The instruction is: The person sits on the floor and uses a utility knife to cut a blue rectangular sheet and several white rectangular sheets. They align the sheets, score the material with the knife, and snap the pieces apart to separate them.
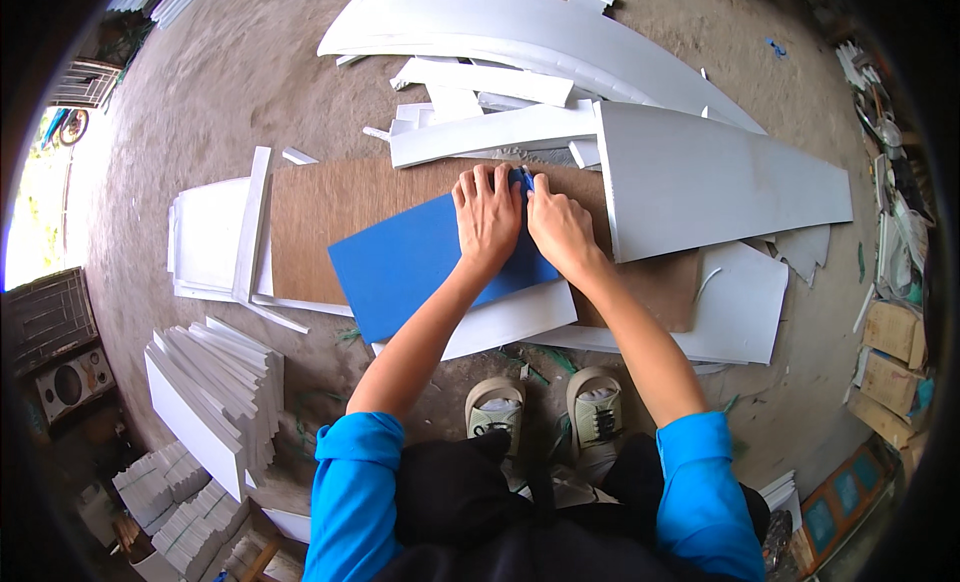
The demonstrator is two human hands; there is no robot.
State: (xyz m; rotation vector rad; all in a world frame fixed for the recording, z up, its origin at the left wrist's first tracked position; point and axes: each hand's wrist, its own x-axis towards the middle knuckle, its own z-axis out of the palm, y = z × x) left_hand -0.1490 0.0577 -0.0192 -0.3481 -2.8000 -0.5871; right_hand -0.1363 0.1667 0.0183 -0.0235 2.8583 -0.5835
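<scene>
The blue sheet [420, 267] is a flat rectangle with a matte, even colour, lying tilted so its long edge rises toward the upper right. It rests on a brown board [340, 217] on the concrete floor [240, 82], directly in front of the person's shoes [545, 407]. Its lower right corner overlaps a white panel [510, 322].

The left hand [487, 217] lies palm down on the upper right end of the blue sheet, fingers extended and close together, pressing flat; it grasps nothing.

The right hand [560, 227] sits just beside the left, touching it at the thumb side. Its fingers are curled narrowly around a small blue tool [527, 179], whose tip meets the sheet's top edge. The tool's kind cannot be determined.

A large white panel [720, 177] lies to the right, overlapping the brown board. Curved and straight white strips [480, 82] are piled beyond the hands. A stack of white slabs [215, 397] stands at lower left, well apart from the sheet.
</scene>
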